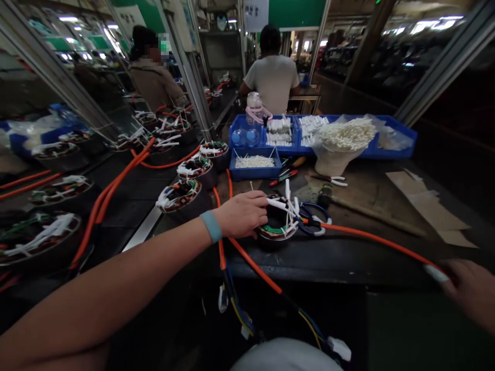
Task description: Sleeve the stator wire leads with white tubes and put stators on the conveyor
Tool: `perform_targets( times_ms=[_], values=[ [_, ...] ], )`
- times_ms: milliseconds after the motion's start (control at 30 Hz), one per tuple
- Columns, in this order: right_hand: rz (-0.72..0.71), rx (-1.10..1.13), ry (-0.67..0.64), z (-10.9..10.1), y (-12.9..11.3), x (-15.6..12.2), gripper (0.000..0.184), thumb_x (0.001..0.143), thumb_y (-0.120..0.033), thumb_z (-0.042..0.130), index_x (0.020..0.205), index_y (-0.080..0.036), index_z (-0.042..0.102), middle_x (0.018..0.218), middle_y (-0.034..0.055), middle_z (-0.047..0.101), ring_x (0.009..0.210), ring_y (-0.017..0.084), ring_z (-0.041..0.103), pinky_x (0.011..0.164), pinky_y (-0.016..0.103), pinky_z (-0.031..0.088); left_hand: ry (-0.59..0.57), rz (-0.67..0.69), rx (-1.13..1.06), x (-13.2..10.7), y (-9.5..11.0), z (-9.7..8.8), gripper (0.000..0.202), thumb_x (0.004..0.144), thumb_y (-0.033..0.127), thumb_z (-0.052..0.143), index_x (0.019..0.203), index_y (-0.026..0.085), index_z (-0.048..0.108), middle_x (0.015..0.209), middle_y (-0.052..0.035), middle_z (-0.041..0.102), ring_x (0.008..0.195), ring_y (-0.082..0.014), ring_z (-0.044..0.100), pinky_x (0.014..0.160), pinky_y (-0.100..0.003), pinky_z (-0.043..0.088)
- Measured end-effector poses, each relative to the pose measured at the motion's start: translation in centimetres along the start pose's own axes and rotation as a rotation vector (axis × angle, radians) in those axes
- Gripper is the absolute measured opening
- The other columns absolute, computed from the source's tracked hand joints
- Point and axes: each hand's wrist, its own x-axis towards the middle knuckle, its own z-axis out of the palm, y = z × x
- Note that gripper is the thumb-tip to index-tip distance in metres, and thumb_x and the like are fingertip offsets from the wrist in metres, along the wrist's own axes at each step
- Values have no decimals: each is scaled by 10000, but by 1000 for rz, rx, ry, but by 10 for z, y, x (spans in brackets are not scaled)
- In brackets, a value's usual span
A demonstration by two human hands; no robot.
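Head view: the left hand (pixel 243 214) rests, fingers bent, at the left rim of a round, dark ring with green and brown windings (pixel 276 232), seated on the black workbench (pixel 328 260); grip undeterminable. The right hand (pixel 472 288) is closed on an orange sheathed cable (pixel 371 236) extending from the ring's right side.

Two hands (pixel 243 214) (pixel 469 288) — four wound rings (pixel 275 231) nearest them, one mallet (pixel 371 212), one teal wristband (pixel 211 226).

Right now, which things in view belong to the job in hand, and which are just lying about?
In the job:
- wire-wound ring, under the left hand
- orange cable, held by the right hand

Seemingly lying about:
- mallet
- white-handled pliers
- cardboard
- pink-handled bottle
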Motion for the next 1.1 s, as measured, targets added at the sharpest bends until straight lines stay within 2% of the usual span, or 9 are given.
perform_targets(
  times_ms=[133,233,400,533,633,733,867,1033,1100],
  values=[
    [264,33,-114,-19,-43,-4,173,581,-321,519,738,-309,447,892,139,607,779,296,567,605,390,375,10,-72,-17,7,23,-5,359,682,517,711,737,168,642,749,-41,659,906,-222,534,996,-369,286],
    [399,77,15,-45,-101,7,85,693,-312,471,767,-282,441,872,116,596,762,276,563,585,367,397,-5,-213,-23,30,53,-8,377,666,510,731,696,142,655,637,-44,642,818,-226,548,912,-383,333],
    [-20,49,93,-92,-247,53,239,859,-334,394,1019,-178,478,1048,126,532,830,252,572,637,338,419,-111,-450,-47,69,73,-26,556,756,650,553,656,117,676,609,-104,641,727,-266,590,779,-432,371],
    [-271,-14,-11,-90,-320,98,217,858,-162,387,1049,-130,485,1064,137,492,805,224,589,616,305,408,-188,-344,-218,49,52,-47,654,626,730,609,861,123,677,772,-115,666,778,-280,601,774,-414,414],
    [-341,-8,-58,-63,-328,115,220,851,-109,408,1050,-136,500,1035,121,487,793,195,594,627,282,411,-84,-321,-282,22,45,-45,642,553,526,791,1045,157,606,976,-84,643,942,-259,563,905,-388,388],
    [-358,-5,-65,-37,-319,114,251,879,-106,369,1098,-121,492,1031,134,492,770,195,586,624,292,412,-88,-413,-251,9,55,-29,285,695,348,742,866,164,608,849,-55,634,855,-233,558,836,-377,423],
    [-436,10,-20,-21,-315,103,286,911,-128,299,1043,-107,552,1024,164,534,949,269,536,774,367,412,-93,-544,-205,14,75,-17,216,757,337,687,835,160,591,815,-66,622,823,-250,558,795,-414,449],
    [-585,58,22,-26,-308,91,303,859,-110,391,1096,-78,578,1114,190,553,1136,310,424,964,452,322,46,-613,-301,12,72,-44,727,693,311,735,1317,148,398,1209,-129,561,1077,-285,518,938,-440,437],
    [-643,119,28,-29,-299,77,387,802,-119,482,1184,-108,538,1222,164,508,1187,293,391,1001,433,319,164,-594,-336,-3,58,-59,679,789,267,609,1390,183,305,1349,-108,466,1188,-259,459,1008,-419,394]
  ],
)
